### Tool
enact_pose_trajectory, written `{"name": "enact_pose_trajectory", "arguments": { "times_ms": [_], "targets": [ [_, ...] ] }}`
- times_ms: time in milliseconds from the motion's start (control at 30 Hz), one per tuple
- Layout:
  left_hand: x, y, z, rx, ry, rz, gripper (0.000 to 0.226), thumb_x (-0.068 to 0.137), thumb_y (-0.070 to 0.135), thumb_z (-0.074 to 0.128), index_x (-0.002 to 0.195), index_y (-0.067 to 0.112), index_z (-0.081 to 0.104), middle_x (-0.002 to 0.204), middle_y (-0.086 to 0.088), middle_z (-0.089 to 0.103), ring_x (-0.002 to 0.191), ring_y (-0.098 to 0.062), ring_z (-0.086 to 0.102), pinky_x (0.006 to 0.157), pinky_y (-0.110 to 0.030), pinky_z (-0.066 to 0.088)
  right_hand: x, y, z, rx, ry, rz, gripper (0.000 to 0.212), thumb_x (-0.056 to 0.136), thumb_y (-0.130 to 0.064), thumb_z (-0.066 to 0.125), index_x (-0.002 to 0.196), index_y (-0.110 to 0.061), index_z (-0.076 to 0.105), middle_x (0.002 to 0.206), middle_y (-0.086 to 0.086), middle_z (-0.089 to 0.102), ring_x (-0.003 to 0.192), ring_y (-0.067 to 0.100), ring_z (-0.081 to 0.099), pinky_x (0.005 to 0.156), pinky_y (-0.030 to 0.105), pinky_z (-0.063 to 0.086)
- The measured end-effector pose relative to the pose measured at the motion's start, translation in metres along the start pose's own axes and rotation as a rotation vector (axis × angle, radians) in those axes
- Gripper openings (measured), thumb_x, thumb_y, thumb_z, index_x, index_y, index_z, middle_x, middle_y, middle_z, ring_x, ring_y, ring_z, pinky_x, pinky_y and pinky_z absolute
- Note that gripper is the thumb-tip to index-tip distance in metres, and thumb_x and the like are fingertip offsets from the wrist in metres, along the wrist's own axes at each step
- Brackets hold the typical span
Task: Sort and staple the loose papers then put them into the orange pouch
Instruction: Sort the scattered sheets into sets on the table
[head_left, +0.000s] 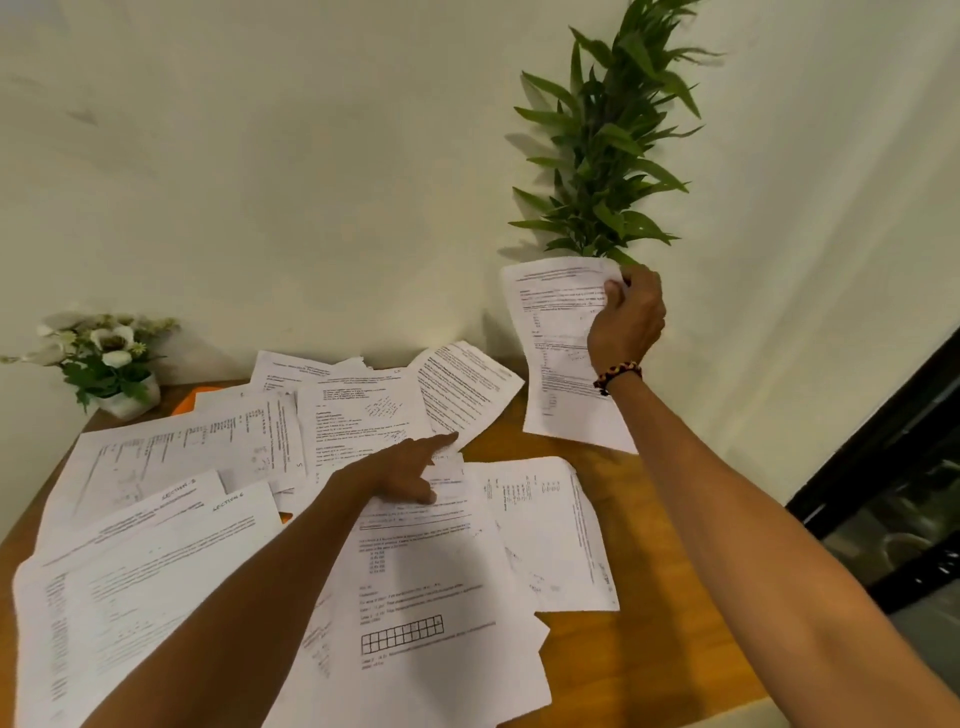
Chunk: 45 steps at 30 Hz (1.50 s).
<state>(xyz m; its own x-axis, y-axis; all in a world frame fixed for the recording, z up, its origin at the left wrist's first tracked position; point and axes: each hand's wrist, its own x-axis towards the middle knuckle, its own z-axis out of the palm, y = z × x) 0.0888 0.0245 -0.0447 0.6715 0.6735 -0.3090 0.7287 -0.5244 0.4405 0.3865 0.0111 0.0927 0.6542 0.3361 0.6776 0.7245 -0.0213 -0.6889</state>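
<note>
The desk (613, 499) is smooth, warm-toned wood with a visible grain. Most of its top is covered by loose papers (415, 571): thin white printed sheets, rectangular, overlapping at mixed angles, several with curled or lifted corners. The orange pouch (188, 401) lies at the far left under the spread; only a small orange corner shows, plus an orange sliver near the left forearm.

The right hand (626, 322) is raised above the far right of the desk. Its grip pinches the upper right corner of one printed sheet (558, 358) between thumb and curled fingers; the sheet hangs clear of the desk and bows slightly. A beaded bracelet (617, 375) circles that wrist.

The left hand (402, 470) lies released on the spread, forefinger straight and touching the lower edge of a tilted sheet (465, 392).

Bare wood remains along the right side and near right corner. A white-flowered pot (111, 364) occupies the far left corner; a leafy plant (605, 145) stands against the wall behind the held sheet.
</note>
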Motion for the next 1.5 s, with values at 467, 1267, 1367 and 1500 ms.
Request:
{"name": "enact_pose_trajectory", "arguments": {
  "times_ms": [467, 1267, 1367, 1500],
  "targets": [
    [-0.012, 0.006, -0.058, -0.212, 0.438, 0.157, 0.053, 0.091, 0.046, 0.07, 0.135, 0.025, 0.05, 0.132, 0.004, 0.062, 0.117, -0.016, 0.059, 0.096, -0.037, 0.047, -0.087, -0.02, 0.021, 0.01, -0.963, -0.355, 0.017, 0.093, -0.015, 0.055, 0.084, -0.019, 0.068, 0.083, -0.002, 0.072, 0.081, 0.021, 0.066, 0.067, 0.041, 0.055],
    [-0.04, 0.007, -0.046, -0.712, 0.831, 0.217, 0.04, 0.087, 0.032, 0.08, 0.121, 0.021, 0.063, 0.112, 0.005, 0.074, 0.099, -0.012, 0.073, 0.079, -0.03, 0.061, -0.09, -0.073, 0.015, -0.21, -1.077, -0.521, 0.035, 0.096, -0.023, 0.061, 0.128, -0.027, 0.046, 0.098, 0.008, 0.061, 0.09, 0.035, 0.06, 0.066, 0.036, 0.037],
    [-0.045, 0.016, -0.045, -0.682, 0.867, 0.236, 0.043, 0.086, 0.032, 0.081, 0.118, 0.023, 0.054, 0.115, 0.007, 0.072, 0.097, -0.007, 0.073, 0.073, -0.024, 0.062, -0.093, -0.077, 0.011, -0.162, -0.985, -0.506, 0.054, 0.09, -0.001, 0.062, 0.127, -0.028, 0.034, 0.072, -0.011, 0.051, 0.065, 0.02, 0.055, 0.054, 0.035, 0.037],
    [-0.046, 0.019, -0.042, -0.58, 0.827, 0.215, 0.039, 0.086, 0.036, 0.079, 0.118, 0.028, 0.057, 0.108, 0.019, 0.068, 0.09, 0.006, 0.07, 0.069, -0.016, 0.058, -0.094, -0.073, 0.01, -0.08, -0.996, -0.51, 0.05, 0.09, 0.005, 0.055, 0.119, -0.031, 0.035, 0.075, -0.006, 0.06, 0.066, 0.012, 0.057, 0.057, 0.038, 0.05]
  ]
}}
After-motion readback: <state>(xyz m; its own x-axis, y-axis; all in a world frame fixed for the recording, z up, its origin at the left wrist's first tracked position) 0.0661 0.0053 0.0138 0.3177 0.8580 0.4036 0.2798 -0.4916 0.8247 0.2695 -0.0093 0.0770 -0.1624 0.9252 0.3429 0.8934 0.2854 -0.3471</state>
